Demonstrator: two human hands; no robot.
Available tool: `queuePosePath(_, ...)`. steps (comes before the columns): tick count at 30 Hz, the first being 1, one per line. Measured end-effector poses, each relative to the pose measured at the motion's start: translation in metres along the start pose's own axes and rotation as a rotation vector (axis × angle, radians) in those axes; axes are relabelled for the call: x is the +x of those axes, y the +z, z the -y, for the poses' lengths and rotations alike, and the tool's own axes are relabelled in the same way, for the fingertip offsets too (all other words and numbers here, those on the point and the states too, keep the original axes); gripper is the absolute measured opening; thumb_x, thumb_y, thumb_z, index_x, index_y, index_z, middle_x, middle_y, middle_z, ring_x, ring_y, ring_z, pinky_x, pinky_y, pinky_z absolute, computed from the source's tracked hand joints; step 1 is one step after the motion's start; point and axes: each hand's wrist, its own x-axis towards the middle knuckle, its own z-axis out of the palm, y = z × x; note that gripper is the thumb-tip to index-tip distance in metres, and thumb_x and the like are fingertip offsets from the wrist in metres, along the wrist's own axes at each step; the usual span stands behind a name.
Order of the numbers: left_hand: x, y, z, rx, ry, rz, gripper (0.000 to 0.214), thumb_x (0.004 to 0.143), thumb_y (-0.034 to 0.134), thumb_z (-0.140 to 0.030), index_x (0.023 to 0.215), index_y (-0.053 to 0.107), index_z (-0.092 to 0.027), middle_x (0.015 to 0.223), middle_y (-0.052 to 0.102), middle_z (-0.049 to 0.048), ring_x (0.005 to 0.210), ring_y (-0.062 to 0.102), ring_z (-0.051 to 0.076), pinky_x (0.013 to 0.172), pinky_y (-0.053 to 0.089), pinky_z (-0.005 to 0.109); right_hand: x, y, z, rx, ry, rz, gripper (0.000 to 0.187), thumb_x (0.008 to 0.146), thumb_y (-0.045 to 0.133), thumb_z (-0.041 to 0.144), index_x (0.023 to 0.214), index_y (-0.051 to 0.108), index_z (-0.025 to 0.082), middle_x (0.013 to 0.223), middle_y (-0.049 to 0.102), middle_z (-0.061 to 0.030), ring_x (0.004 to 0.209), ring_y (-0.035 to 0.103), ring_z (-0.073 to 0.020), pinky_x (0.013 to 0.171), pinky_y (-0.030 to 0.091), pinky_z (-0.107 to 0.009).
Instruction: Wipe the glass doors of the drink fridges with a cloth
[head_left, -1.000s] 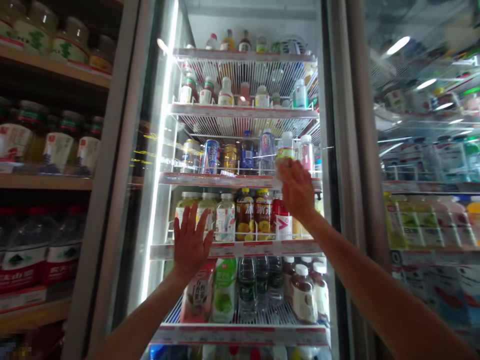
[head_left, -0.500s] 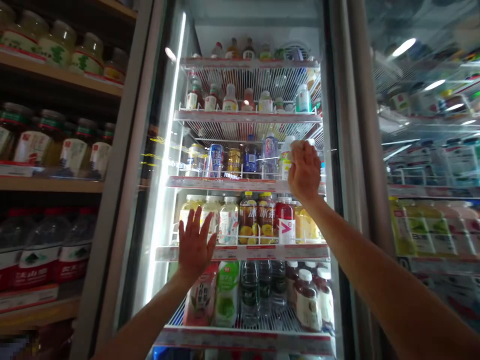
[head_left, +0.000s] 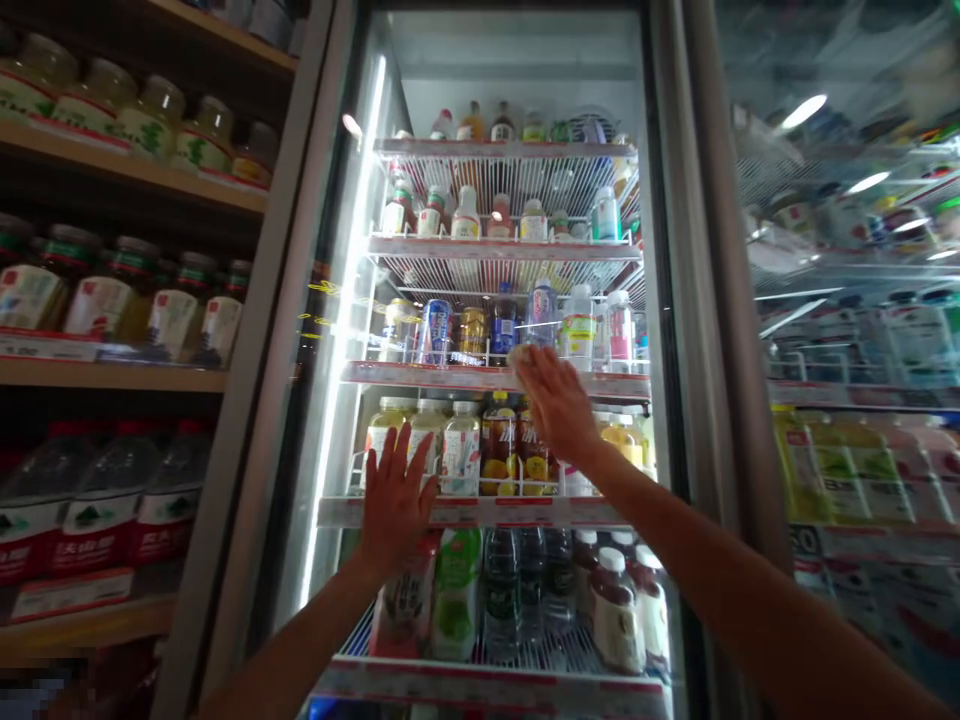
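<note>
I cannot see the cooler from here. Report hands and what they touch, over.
Left hand flat, fingers spread, at the yellow-bottle shelf edge. Right hand flat over a pale wad by the can shelf rail. Nothing across either hand.

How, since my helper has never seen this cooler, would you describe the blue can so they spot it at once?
Find the lit glass-door cooler in the middle and count to its third wire shelf, where the right hand reaches. Near its left end stands the blue can, beside a gold can and shorter than the bottles to the right.
</note>
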Motion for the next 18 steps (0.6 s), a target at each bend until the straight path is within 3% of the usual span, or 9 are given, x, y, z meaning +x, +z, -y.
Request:
queuePosePath(2, 0.000, 0.000, 0.000, -0.006, 0.000, 0.004, 0.062, 0.088, 0.042, -0.025, 0.143, 0.014, -0.028, 0.150, 0.016, 0.0073, 0.137, 0.016, 0.026, 0.110, 0.017, 0.049, -0.005, 0.000, 0.002, -0.001, -0.140, 0.076, 0.059, 0.082, 0.041, 0.015, 0.139, 0.030, 0.026, 0.145, 0.033, -0.0008, 0.136, 0.024, -0.0202, 0.111, 0.026, -0.042)
queuePosePath(3, 0.000, -0.001, 0.000, -0.007, 0.005, 0.008, 0.061, 0.088, 0.042, -0.025, 0.143, 0.015, -0.027, 0.150, 0.017, 0.0076, 0.137, 0.016, 0.026, 0.110, 0.018, 0.049, -0.006, -0.001, 0.000, -0.012, -0.108, 0.056, 0.057, 0.082, 0.040, 0.015, 0.138, 0.032, 0.026, 0.145, 0.033, -0.0009, 0.136, 0.024, -0.0201, 0.111, 0.026, -0.042)
queuePosePath(6, -0.003, 0.000, 0.004, 0.001, 0.020, 0.021, 0.061, 0.088, 0.042, -0.025, 0.143, 0.016, -0.025, 0.149, 0.018, 0.0095, 0.138, 0.015, 0.027, 0.109, 0.019, 0.049, -0.006, -0.004, -0.016, -0.055, 0.241, -0.146, 0.053, 0.084, 0.036, 0.014, 0.137, 0.036, 0.020, 0.146, 0.031, -0.0048, 0.136, 0.022, -0.0234, 0.110, 0.026, -0.046)
queuePosePath(8, -0.005, 0.001, 0.005, -0.001, 0.025, 0.026, 0.061, 0.087, 0.043, -0.024, 0.143, 0.017, -0.025, 0.149, 0.019, 0.0105, 0.138, 0.015, 0.027, 0.109, 0.019, 0.050, -0.008, -0.003, -0.018, -0.055, 0.347, -0.209, 0.053, 0.084, 0.035, 0.015, 0.137, 0.035, 0.018, 0.147, 0.029, -0.0066, 0.137, 0.020, -0.0243, 0.109, 0.026, -0.047)
queuePosePath(11, -0.002, 0.002, -0.002, -0.051, -0.011, -0.001, 0.061, 0.087, 0.044, -0.024, 0.142, 0.018, -0.024, 0.149, 0.020, 0.0114, 0.138, 0.014, 0.027, 0.110, 0.016, 0.052, -0.020, 0.003, 0.003, -0.010, 0.178, -0.083, 0.055, 0.084, 0.036, 0.016, 0.139, 0.032, 0.021, 0.147, 0.028, -0.0055, 0.138, 0.017, -0.0229, 0.110, 0.025, -0.045)
queuePosePath(14, 0.018, 0.004, -0.030, -0.213, -0.117, -0.092, 0.058, 0.088, 0.042, -0.025, 0.142, 0.018, -0.023, 0.148, 0.022, 0.0121, 0.138, 0.016, 0.025, 0.110, 0.018, 0.052, -0.032, 0.011, 0.035, 0.055, 0.097, -0.017, 0.059, 0.086, 0.037, 0.022, 0.143, 0.020, 0.023, 0.149, 0.023, -0.0052, 0.139, 0.013, -0.0222, 0.111, 0.023, -0.046)
queuePosePath(18, 0.063, 0.014, -0.085, -0.536, -0.078, -0.109, 0.050, 0.092, 0.030, -0.028, 0.140, 0.019, -0.024, 0.143, 0.033, 0.0102, 0.132, 0.031, 0.018, 0.106, 0.033, 0.042, -0.035, 0.015, 0.049, 0.245, 0.218, -0.131, 0.061, 0.091, 0.024, 0.030, 0.144, -0.004, 0.025, 0.150, 0.020, -0.0042, 0.139, 0.016, -0.0190, 0.109, 0.027, -0.046)
